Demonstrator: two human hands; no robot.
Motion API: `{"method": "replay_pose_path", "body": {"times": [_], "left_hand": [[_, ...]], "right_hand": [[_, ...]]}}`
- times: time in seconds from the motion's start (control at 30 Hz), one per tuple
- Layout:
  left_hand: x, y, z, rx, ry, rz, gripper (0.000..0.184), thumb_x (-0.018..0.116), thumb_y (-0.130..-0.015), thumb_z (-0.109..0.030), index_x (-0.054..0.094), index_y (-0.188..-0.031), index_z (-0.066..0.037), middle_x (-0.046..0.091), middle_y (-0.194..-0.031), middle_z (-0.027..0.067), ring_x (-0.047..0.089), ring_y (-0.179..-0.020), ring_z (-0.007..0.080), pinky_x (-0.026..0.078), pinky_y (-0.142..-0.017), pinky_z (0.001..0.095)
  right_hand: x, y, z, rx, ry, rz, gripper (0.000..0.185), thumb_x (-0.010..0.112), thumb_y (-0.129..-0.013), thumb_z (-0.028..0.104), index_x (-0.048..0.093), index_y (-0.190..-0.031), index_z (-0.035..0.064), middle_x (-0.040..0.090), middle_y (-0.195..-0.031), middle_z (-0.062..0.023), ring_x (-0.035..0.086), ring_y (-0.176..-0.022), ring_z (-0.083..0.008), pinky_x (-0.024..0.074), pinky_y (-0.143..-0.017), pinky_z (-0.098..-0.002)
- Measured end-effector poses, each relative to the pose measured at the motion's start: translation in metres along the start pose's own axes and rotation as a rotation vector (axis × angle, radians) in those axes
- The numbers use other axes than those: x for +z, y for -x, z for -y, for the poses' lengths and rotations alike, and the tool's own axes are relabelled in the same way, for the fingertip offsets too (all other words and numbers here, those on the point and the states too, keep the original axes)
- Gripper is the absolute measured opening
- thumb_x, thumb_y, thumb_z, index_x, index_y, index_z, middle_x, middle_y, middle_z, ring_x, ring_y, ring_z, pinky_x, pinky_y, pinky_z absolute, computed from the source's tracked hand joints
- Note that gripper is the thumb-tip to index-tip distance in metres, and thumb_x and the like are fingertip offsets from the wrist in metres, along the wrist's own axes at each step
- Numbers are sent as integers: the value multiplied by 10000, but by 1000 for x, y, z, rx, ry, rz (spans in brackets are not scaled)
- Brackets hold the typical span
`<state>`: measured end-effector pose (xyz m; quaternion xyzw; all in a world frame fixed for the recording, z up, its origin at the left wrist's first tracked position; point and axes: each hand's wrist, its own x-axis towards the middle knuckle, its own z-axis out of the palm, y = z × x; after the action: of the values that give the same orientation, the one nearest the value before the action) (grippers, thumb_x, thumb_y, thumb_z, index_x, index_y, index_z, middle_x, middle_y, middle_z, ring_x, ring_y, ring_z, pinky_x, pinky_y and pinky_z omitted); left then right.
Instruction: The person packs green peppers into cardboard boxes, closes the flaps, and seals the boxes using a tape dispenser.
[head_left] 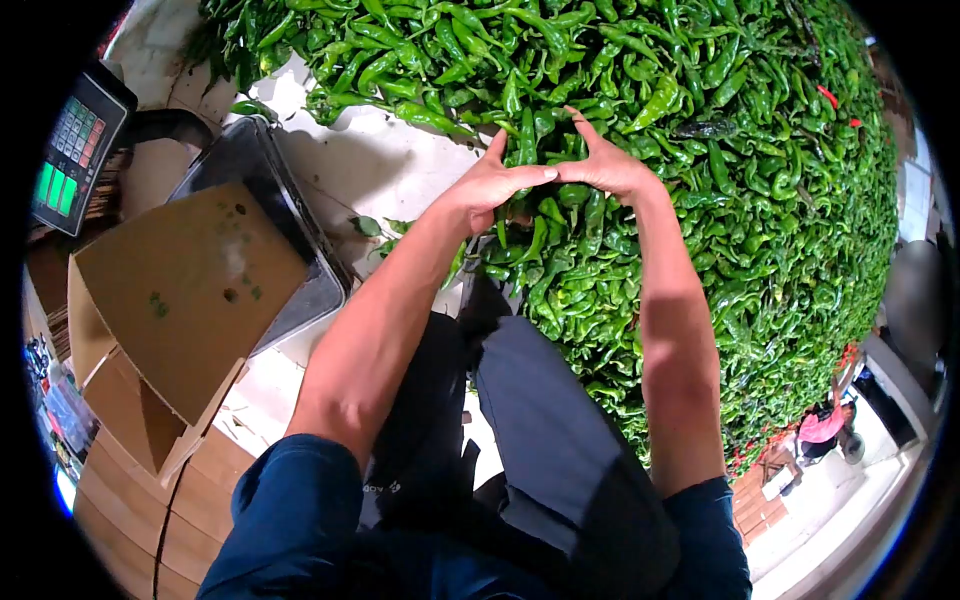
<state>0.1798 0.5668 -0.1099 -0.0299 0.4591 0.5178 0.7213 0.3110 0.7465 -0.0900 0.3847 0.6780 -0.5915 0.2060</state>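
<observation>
A large heap of green chili peppers (pixel 770 220) spreads in front of me and along my right side. My left hand (pixel 485 190) is over the heap's near left edge, its thumb and index finger stretched apart. Beside it, my right hand (pixel 612 172) is held the same way, and the two thumb tips meet or nearly meet. Several peppers show in the gap between the hands, apparently lying on the heap and not gripped. The other fingers of both hands are mostly hidden beneath.
At the left, an open cardboard box (pixel 190 290) stands against a black-rimmed platform (pixel 325 250). A scale display (pixel 85 150) with lit green panels is at the upper left. Loose peppers (pixel 370 226) lie on the pale floor. Another person (pixel 822 430) is far off at lower right.
</observation>
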Motion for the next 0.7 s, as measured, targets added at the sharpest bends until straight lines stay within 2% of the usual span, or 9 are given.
{"method": "replay_pose_path", "body": {"times": [0.03,0.17,0.27,0.4,0.43,0.53,0.6,0.67,0.7], "left_hand": [[3,3,-1,9,6,-16,1263,893,-783,-238,-36,-1624,-81,572,-1402,202,566,-1281,311,539,-938,558],[5,14,15,194,-62,-15,1127,868,-795,-161,91,-1608,-74,602,-1349,183,646,-1152,285,564,-932,451],[23,63,-3,214,-22,149,1064,822,-821,-44,110,-1612,-65,594,-1358,157,629,-1172,246,549,-955,390],[56,134,-30,426,67,250,1136,855,-806,-51,76,-1632,-74,589,-1343,125,653,-1053,189,558,-799,315],[62,154,-40,462,4,249,1141,862,-796,-44,83,-1629,-60,566,-1368,116,634,-1047,159,539,-762,290],[73,217,-73,790,-140,227,1187,936,-720,-186,170,-1609,-11,521,-1440,162,549,-1289,258,473,-1059,345],[69,285,-106,1054,-546,-4,1188,948,-644,-217,247,-1582,-21,535,-1420,218,547,-1313,291,453,-1114,387],[59,347,-138,1274,-552,48,1163,945,-631,-257,286,-1564,-39,550,-1411,214,554,-1307,297,441,-1126,379],[51,390,-149,1229,-550,10,1171,963,-627,-297,309,-1556,-12,545,-1425,163,527,-1325,263,403,-1145,365]], "right_hand": [[2,3,-4,-31,-35,6,1273,896,-678,369,109,-1645,109,401,-1569,-246,470,-1387,-322,370,-1155,-391],[10,33,-4,-158,-14,-36,1175,852,-711,286,156,-1634,77,382,-1578,-249,402,-1444,-307,287,-1213,-375],[22,94,47,-144,84,-130,1143,837,-713,251,175,-1626,61,414,-1561,-235,419,-1437,-298,299,-1211,-372],[36,163,104,-244,23,-260,1148,850,-694,218,193,-1622,54,387,-1584,-241,388,-1468,-301,292,-1221,-373],[39,182,124,-314,164,-337,1145,846,-689,205,199,-1621,53,391,-1581,-238,393,-1464,-297,294,-1221,-370],[56,237,198,-539,437,-495,1129,831,-678,169,217,-1618,55,446,-1541,-218,468,-1403,-279,355,-1190,-373],[91,276,265,-632,199,-467,1109,818,-676,145,232,-1613,57,501,-1486,-190,541,-1323,-262,411,-1149,-369],[124,299,319,-818,188,-481,1074,808,-683,126,259,-1603,55,557,-1419,-166,589,-1245,-241,459,-1099,-360],[144,312,345,-891,275,-509,1063,807,-684,124,269,-1597,48,572,-1400,-165,594,-1231,-235,466,-1087,-356]]}}
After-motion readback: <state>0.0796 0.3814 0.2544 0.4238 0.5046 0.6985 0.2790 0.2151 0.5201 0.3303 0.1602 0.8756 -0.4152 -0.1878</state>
